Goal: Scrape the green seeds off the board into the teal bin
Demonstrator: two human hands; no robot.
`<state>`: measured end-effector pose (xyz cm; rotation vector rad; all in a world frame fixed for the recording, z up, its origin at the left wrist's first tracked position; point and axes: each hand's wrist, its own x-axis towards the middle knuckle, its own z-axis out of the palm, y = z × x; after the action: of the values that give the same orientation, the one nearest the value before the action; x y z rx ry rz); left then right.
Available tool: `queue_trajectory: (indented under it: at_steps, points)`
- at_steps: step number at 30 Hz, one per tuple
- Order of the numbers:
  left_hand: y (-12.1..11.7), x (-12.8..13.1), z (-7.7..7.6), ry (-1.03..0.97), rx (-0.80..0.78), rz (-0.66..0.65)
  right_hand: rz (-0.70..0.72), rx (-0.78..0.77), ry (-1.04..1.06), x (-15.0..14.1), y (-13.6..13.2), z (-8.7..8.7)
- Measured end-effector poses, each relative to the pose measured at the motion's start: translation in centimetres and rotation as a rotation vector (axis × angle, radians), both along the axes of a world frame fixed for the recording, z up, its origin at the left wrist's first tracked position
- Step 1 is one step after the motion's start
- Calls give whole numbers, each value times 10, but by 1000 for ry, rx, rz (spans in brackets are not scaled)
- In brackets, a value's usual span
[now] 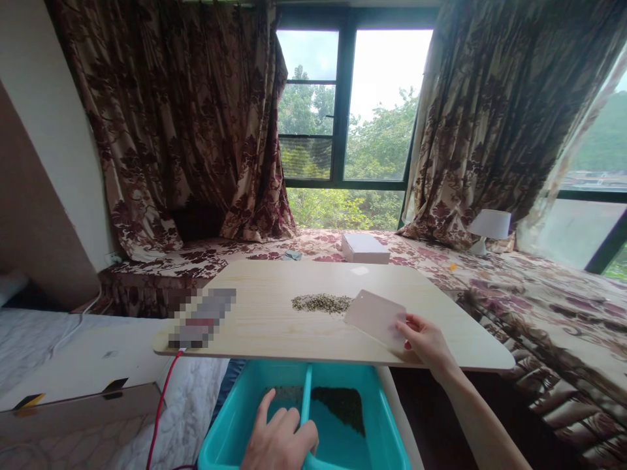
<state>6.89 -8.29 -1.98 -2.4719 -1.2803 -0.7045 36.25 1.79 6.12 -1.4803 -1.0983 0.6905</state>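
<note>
On the pale wooden tabletop lies a heap of small greenish and dark beans or seeds. My right hand pinches the right edge of a thin, translucent plastic scraper, its left edge next to the heap. Below the tabletop's near edge is a teal two-compartment bin. A dark green pile of small grains lies in its right compartment, and fewer grains show in the left. Over the left compartment and divider is my left hand, one finger outstretched and the others curled; their tips are hidden.
A pixelated item with a red cable occupies the tabletop's left end. Behind the tabletop, a white box and a small lamp stand on the floral-covered ledge. A quilted bed surface is at the left.
</note>
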Motion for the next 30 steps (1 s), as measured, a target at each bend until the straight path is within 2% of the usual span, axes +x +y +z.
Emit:
queue_trajectory:
  at_steps: [8, 12, 16, 23, 30]
  points:
    - [2, -2, -4, -86, -31, -35, 11, 14, -19, 0, 2, -8]
    - [3, -1, -7, -103, -31, -30, 62, 6, -8, -4, 1, -6]
    - [3, 1, -10, -107, -12, -28, 21, 60, -23, -5, 3, -4]
    - [4, 3, -12, -99, -8, -37, 45, 83, -14, -10, 9, -8]
    - [4, 3, -9, -67, -29, -28, 77, 45, 21, -20, 12, -5]
